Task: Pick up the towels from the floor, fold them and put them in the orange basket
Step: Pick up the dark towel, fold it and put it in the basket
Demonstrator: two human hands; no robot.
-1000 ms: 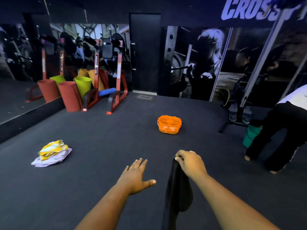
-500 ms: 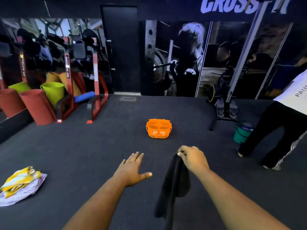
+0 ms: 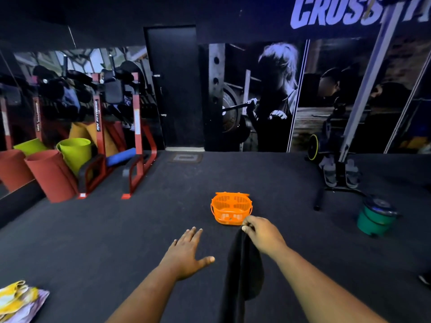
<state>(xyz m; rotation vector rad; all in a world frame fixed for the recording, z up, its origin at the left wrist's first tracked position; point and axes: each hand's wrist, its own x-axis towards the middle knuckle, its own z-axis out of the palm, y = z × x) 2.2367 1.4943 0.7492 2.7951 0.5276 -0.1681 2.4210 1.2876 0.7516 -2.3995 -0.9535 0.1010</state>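
Head view: the right hand has its fingers clamped on the top edge of a black towel, which hangs down in front of the person. The left hand is held out with fingers spread apart, holding nothing. The orange basket sits on the dark floor just beyond the right hand; nothing shows inside it. A yellow-and-white towel pile lies on the floor at lower left.
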